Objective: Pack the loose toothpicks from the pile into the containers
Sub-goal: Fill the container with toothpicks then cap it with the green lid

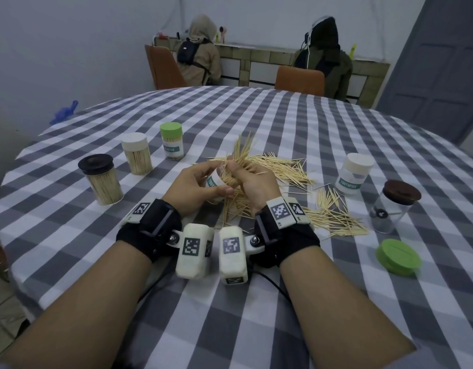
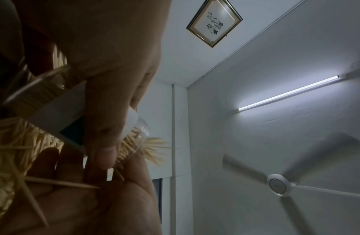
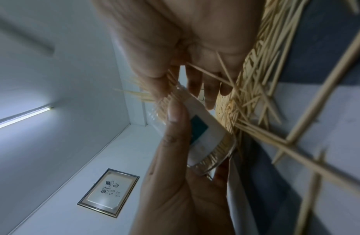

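Item: labelled container (image 1: 213, 182), centre worktop (image 1: 283, 123), my left hand (image 1: 195, 189) fingers curled round it. My right hand (image 1: 252, 182) fingers clamp a splayed toothpick bundle (image 1: 240, 153) at its mouth; pile (image 1: 283, 171) just right. Risk: fanned tips snag the rim and spill.

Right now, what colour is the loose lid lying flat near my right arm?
Green. The loose lid shows best in the head view.

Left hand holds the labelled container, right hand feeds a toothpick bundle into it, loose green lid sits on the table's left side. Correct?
Not quite: the loose green lid lies on the table's right side, near the brown-lidded jar, as the head view shows. The rest stands: the left hand holds the labelled container, and the right hand feeds a toothpick bundle into it.
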